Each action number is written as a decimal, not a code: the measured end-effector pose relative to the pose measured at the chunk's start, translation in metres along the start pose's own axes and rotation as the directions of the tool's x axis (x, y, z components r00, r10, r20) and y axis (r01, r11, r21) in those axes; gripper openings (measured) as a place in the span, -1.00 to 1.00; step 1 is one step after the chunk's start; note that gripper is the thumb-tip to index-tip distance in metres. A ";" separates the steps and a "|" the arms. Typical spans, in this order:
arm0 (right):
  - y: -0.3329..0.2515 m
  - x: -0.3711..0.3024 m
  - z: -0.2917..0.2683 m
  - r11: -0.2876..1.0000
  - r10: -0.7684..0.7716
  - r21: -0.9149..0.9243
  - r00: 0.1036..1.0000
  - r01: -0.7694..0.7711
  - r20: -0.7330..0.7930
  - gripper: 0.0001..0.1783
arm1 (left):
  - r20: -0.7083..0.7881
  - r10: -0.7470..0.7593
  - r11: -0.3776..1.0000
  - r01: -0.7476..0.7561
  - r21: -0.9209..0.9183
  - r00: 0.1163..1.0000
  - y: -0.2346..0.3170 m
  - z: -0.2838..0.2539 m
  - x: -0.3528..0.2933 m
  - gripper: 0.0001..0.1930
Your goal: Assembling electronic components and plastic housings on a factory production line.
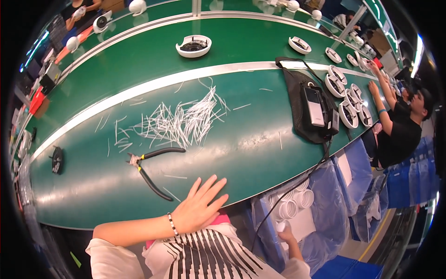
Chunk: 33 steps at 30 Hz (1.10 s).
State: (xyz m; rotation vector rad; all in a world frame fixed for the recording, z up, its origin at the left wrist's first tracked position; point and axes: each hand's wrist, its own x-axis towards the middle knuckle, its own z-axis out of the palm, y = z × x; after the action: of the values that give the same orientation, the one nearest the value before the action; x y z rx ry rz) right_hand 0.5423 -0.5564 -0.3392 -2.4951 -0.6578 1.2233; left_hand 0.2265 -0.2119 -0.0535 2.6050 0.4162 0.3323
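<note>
My left hand (200, 204) lies over the table's near edge with its fingers stretched out and apart, a beaded bracelet on the wrist. Just beyond it are black-handled cutting pliers (134, 160), their handles spread. A heap of thin white strips (183, 122) is scattered further up the green table. Down to the right, my right hand (287, 234) reaches into a lined blue bin and is closed on a small white plastic part (281, 226), mostly covered by the fingers. Several white ring-shaped parts (289, 209) lie in the bin beside it.
A black pouch with a grey device (316, 109) sits at the table's right, its cable hanging over the edge. Several white round housings (348, 114) stand behind it. Another housing (193, 47) rests on the far green strip. A black part (57, 160) lies far left. A co-worker (399, 125) works at right.
</note>
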 end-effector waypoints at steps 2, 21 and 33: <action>-0.049 -0.050 -0.040 0.975 0.108 -0.170 0.974 -0.143 -0.198 -0.35 | 0.057 0.054 0.998 -0.052 -0.026 0.997 -0.006 -0.007 -0.007 -0.54; -0.541 0.086 -0.203 -0.341 -0.573 0.856 0.637 0.388 -0.516 -0.81 | 0.047 0.258 0.962 -0.261 0.076 0.965 -0.022 0.001 -0.005 -0.52; -0.513 0.161 -0.168 0.041 -0.069 0.658 0.659 0.752 -0.749 -0.46 | -0.056 0.321 0.947 -0.321 0.018 0.945 -0.026 0.021 -0.022 -0.46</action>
State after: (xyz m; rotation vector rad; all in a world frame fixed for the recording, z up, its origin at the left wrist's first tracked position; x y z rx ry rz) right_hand 0.6223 -0.0441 -0.1205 -1.1368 -0.2464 0.3019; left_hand 0.2059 -0.2062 -0.0875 2.6741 0.0076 0.5173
